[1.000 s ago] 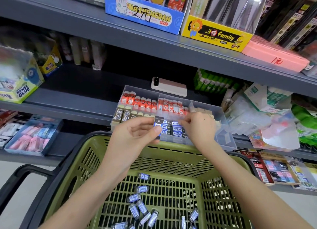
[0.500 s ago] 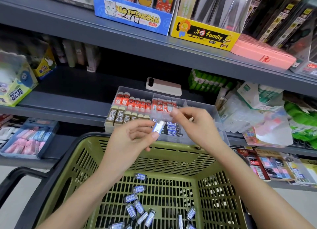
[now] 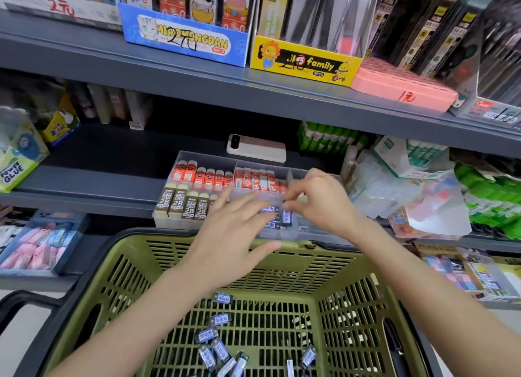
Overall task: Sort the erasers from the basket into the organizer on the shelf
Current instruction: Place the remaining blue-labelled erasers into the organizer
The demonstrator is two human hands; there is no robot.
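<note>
Blue-labelled small eraser (image 3: 287,216), pinched in the right hand (image 3: 318,204), apparently stands upright to match the row in the clear plastic organizer (image 3: 170,221) at frame centre; the left hand (image 3: 236,230) hovers beside it, flat and empty.

Right hand (image 3: 318,199) seemingly pinches an eraser (image 3: 287,216) over the organizer (image 3: 307,231), left hand (image 3: 234,230) spread beside.

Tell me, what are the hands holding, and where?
The right hand pinches an eraser by its top end. The left hand holds nothing.
</note>
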